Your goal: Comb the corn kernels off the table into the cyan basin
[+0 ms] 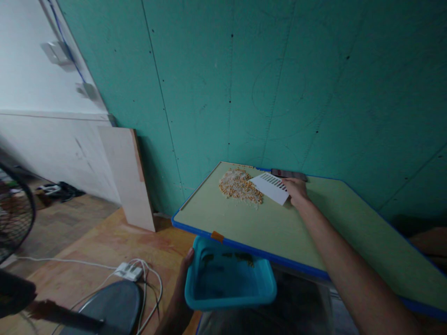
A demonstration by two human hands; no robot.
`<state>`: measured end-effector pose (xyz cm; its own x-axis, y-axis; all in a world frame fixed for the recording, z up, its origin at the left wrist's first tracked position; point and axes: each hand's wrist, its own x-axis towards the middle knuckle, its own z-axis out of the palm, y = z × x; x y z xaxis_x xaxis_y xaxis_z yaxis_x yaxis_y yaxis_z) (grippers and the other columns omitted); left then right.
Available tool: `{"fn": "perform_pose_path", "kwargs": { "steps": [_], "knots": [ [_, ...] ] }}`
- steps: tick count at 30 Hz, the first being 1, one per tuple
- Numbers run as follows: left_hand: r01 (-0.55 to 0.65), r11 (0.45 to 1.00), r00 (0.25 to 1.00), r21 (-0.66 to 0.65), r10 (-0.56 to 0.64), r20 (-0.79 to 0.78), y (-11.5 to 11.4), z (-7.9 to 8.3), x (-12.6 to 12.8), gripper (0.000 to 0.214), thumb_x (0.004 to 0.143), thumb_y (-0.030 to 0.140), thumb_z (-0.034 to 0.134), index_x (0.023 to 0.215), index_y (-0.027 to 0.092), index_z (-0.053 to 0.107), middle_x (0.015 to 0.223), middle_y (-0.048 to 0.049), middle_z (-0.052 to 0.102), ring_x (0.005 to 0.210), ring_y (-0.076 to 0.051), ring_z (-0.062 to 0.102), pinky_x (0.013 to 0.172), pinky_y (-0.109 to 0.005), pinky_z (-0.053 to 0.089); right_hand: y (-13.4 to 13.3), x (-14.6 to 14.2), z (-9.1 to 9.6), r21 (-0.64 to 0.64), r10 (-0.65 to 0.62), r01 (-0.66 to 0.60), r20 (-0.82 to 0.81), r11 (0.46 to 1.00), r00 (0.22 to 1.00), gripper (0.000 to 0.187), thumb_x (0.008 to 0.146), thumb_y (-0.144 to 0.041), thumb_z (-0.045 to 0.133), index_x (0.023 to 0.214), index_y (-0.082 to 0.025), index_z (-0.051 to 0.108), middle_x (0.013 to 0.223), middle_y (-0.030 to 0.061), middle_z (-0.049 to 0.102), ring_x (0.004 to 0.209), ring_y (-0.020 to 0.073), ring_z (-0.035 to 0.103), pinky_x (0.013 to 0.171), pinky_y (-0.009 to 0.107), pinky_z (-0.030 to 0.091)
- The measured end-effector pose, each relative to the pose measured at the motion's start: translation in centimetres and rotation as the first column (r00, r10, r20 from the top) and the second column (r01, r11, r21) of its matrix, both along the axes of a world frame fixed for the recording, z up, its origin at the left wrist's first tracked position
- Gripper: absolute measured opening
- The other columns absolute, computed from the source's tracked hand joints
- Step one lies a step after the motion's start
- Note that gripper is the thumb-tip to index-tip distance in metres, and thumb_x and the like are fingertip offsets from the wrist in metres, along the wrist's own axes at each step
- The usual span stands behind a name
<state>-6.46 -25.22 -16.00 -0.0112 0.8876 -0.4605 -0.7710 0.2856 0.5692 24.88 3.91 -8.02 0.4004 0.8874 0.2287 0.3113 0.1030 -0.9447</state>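
Observation:
My right hand (295, 190) grips a white slotted scraper (270, 187) by its slotted end. The scraper's left corner touches or lies over a pile of yellow kernels mixed with pale grains (239, 186) on the tabletop. Below the table's front edge, my left hand (185, 274) holds a turquoise plastic tub (230, 298) by its left side. The tub is tilted with its opening towards me, and dark patches show on its far wall. Most of the left hand's fingers are hidden behind the tub.
The pale green table (206, 214) has a blue edge and stands against a green wall (209, 93). A dark flat block (289, 174) lies at its back edge. On the floor at left are a power strip (128, 271), cables and a fan base (108, 309). A board (127, 181) leans nearby.

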Motion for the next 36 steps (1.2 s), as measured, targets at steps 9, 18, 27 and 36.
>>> {"fn": "perform_pose_path", "kwargs": {
  "steps": [9, 18, 27, 36],
  "knots": [
    [0.020, 0.997, 0.997, -0.075, -0.014, 0.078, 0.6, -0.8, -0.4, 0.088, 0.089, 0.055, 0.060, 0.157, 0.008, 0.031, 0.091, -0.0116, 0.083, 0.085, -0.031, 0.078, 0.113, -0.049, 0.040, 0.0, -0.5, 0.3, -0.051, -0.012, 0.007, -0.113, 0.999, 0.994, 0.008, 0.072, -0.020, 0.065, 0.077, -0.015, 0.070, 0.066, 0.0070, 0.073, 0.055, 0.0184, 0.066, 0.045, 0.025, 0.049],
    [-0.005, 0.997, 1.000, -0.071, 0.007, 0.027, -0.5, 1.6, 0.6, 0.083, 0.090, 0.054, 0.060, 0.157, 0.011, 0.034, 0.096, -0.0093, 0.084, 0.106, -0.032, 0.075, 0.113, -0.045, 0.042, -0.9, -1.4, 1.6, 0.052, 0.118, -0.114, -0.075, 0.992, 0.990, 0.021, 0.075, -0.029, 0.067, 0.087, -0.014, 0.073, 0.082, 0.0086, 0.075, 0.062, 0.0158, 0.064, 0.053, 0.025, 0.046],
    [0.004, 0.999, 0.996, -0.053, 0.001, 0.089, -0.4, 1.8, 0.9, 0.071, 0.089, 0.055, 0.061, 0.149, 0.018, 0.051, 0.101, -0.0066, 0.083, 0.115, -0.032, 0.071, 0.115, -0.043, 0.042, -2.5, -3.2, 3.8, 0.374, 0.186, -0.273, 0.253, 0.886, 0.950, 0.034, 0.085, -0.048, 0.061, 0.091, -0.017, 0.073, 0.089, 0.0100, 0.075, 0.081, 0.0213, 0.067, 0.072, 0.031, 0.048],
    [-0.025, 0.999, 0.998, -0.021, 0.027, 0.059, -0.5, 2.1, 1.2, 0.061, 0.089, 0.051, 0.062, 0.142, 0.020, 0.059, 0.102, -0.0068, 0.083, 0.117, -0.033, 0.069, 0.117, -0.046, 0.038, -5.6, -6.0, 5.6, 0.471, 0.131, -0.380, 0.478, 0.796, 0.868, 0.036, 0.097, -0.050, 0.052, 0.102, -0.020, 0.070, 0.086, 0.0057, 0.074, 0.069, 0.0175, 0.063, 0.067, 0.029, 0.045]
  ]
}}
